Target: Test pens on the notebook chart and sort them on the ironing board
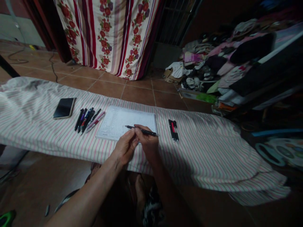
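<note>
My right hand (pixel 148 142) was closed on the black pen (pixel 148 132). My left hand (pixel 125 147) pinched the same barrel just beside it, a two-handed grip that, in my judgement, kept the pen level and steady. The pen lay at my fingertips, above the near edge of the spiral notebook (pixel 123 118). A row of pens (pixel 88 119) and a phone (pixel 63 107) lay left. A smaller group of pens (pixel 173 130) lay right, kept apart on the striped cloth (pixel 35 123).

Print on the notebook (pixel 123 121) too small to read. Middle of the black pen (pixel 150 133) hidden by the left hand (pixel 125 147) and right hand (pixel 148 143). The striped cloth (pixel 35 126) conceals its support and is cut off at left.
</note>
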`<state>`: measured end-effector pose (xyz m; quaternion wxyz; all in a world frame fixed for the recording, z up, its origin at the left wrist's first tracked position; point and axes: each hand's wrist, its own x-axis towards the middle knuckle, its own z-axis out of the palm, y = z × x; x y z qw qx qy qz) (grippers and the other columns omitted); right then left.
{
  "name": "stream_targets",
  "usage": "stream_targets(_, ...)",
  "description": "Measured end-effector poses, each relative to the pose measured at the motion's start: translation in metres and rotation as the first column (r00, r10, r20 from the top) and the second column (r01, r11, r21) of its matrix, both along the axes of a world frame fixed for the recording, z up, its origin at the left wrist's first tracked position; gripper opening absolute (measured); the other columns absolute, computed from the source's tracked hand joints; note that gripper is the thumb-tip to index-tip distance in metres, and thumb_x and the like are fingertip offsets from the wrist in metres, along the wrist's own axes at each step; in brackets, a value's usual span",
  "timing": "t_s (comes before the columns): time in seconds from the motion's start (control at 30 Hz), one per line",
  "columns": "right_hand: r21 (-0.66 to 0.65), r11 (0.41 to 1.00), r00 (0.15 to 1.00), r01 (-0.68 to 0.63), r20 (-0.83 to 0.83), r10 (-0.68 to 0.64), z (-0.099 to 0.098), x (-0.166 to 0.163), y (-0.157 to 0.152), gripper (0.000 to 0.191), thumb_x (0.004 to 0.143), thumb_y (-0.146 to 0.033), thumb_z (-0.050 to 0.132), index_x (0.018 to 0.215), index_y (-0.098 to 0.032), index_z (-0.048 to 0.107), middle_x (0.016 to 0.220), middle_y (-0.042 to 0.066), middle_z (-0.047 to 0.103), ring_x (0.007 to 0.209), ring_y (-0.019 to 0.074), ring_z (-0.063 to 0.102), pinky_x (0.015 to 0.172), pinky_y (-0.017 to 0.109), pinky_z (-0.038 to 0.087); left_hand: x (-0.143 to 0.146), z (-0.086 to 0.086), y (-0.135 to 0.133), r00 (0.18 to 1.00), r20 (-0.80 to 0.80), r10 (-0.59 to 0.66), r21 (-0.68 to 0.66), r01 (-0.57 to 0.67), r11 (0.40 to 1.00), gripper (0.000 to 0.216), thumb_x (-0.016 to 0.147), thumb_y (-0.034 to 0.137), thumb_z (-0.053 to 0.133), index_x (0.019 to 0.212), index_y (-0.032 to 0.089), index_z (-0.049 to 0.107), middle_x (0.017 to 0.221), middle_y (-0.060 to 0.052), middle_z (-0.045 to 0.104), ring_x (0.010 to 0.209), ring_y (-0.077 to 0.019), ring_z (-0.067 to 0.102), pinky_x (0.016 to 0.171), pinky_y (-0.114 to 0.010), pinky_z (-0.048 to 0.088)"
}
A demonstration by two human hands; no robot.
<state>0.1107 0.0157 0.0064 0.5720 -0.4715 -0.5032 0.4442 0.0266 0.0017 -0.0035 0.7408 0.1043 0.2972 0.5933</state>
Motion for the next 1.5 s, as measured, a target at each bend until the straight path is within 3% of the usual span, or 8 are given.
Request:
stream_targets(0.13,-0.055,0.995,0.993,0.087,-0.081,-0.091,0.009,0.02,0.009,0.034,0.072,-0.043,0.062,0.091,-0.015,0.064,0.07,0.003,0.066,0.056,0.0131,0.06,0.049,0.025,0.047,0.005,-0.002,-0.005,0.887,-0.461,0.004,0.169,0.083,0.982,0.026,0.079,0.034,0.057,0.092,0.014,0.067,0.09,-0.009,0.067,0.086,-0.0182,0.061,0.069,-0.026,0.048)
stream_targets(0.23,-0.075,0.972,0.944,0.222,-0.233,-0.234,0.012,0.043,0.017,0.04,0.069,-0.048,0.063,0.091,-0.014,0.061,0.072,0.004,0.066,0.061,0.0127,0.062,0.05,0.022,0.047,0.006,-0.01,-0.007,0.525,-0.826,0.203,0.332,0.162,0.929,0.021,0.08,0.027,0.053,0.092,0.016,0.067,0.091,-0.009,0.068,0.091,-0.0206,0.06,0.082,-0.034,0.047)
stream_targets(0.3,-0.099,0.949,0.902,0.299,-0.294,-0.315,0.008,0.059,0.024,0.042,0.064,-0.049,0.068,0.087,-0.015,0.06,0.067,0.002,0.064,0.057,0.0099,0.06,0.049,0.02,0.046,0.004,-0.016,-0.007,0.226,-0.9,0.373,0.429,0.299,0.853,0.021,0.081,0.022,0.049,0.093,0.018,0.067,0.098,-0.008,0.067,0.096,-0.0208,0.057,0.09,-0.039,0.044)
stream_targets(0.37,-0.095,0.917,0.865,0.388,-0.305,-0.398,0.0,0.072,0.031,0.042,0.055,-0.045,0.074,0.079,-0.016,0.057,0.057,-0.005,0.057,0.048,0.0056,0.053,0.043,0.016,0.041,0.003,-0.021,-0.006,0.007,-0.87,0.493,0.446,0.437,0.781,0.023,0.082,0.019,0.047,0.096,0.019,0.065,0.107,-0.007,0.063,0.107,-0.0222,0.051,0.094,-0.043,0.042)
stream_targets(0.47,-0.082,0.88,0.835,0.468,-0.286,-0.471,-0.015,0.086,0.041,0.044,0.049,-0.042,0.078,0.073,-0.018,0.05,0.049,-0.01,0.049,0.039,0.002,0.04,0.036,0.014,0.031,0.003,-0.026,-0.005,-0.162,-0.785,0.598,0.416,0.577,0.703,0.027,0.082,0.018,0.046,0.104,0.019,0.062,0.117,-0.008,0.058,0.12,-0.0252,0.04,0.097,-0.045,0.041)
stream_targets(0.6,-0.08,0.865,0.843,0.496,-0.195,-0.501,-0.028,0.093,0.053,0.04,0.055,-0.043,0.074,0.075,-0.018,0.05,0.044,-0.011,0.043,0.035,0.0023,0.034,0.034,0.015,0.026,0.007,-0.03,-0.004,-0.241,-0.729,0.641,0.346,0.679,0.648,0.029,0.082,0.017,0.044,0.107,0.02,0.06,0.123,-0.007,0.054,0.125,-0.0263,0.034,0.1,-0.047,0.038)
stream_targets(0.87,-0.122,0.906,0.906,0.406,-0.072,-0.416,-0.054,0.08,0.068,0.042,0.065,-0.05,0.064,0.086,-0.013,0.064,0.062,0.001,0.062,0.056,0.0115,0.059,0.051,0.023,0.046,0.016,-0.033,-0.005,-0.354,-0.752,0.557,0.215,0.666,0.714,0.033,0.081,0.019,0.048,0.112,0.019,0.057,0.126,-0.008,0.053,0.123,-0.0287,0.037,0.097,-0.047,0.04)
stream_targets(1.5,-0.063,0.886,0.884,0.46,0.122,-0.45,-0.066,0.087,0.099,0.035,0.07,-0.046,0.056,0.081,-0.014,0.064,0.059,0.003,0.062,0.053,0.0137,0.057,0.052,0.025,0.046,0.017,-0.042,-0.005,-0.358,-0.734,0.577,0.219,0.68,0.7,0.037,0.08,0.015,0.047,0.116,0.016,0.054,0.128,-0.011,0.051,0.126,-0.0293,0.034,0.101,-0.048,0.035)
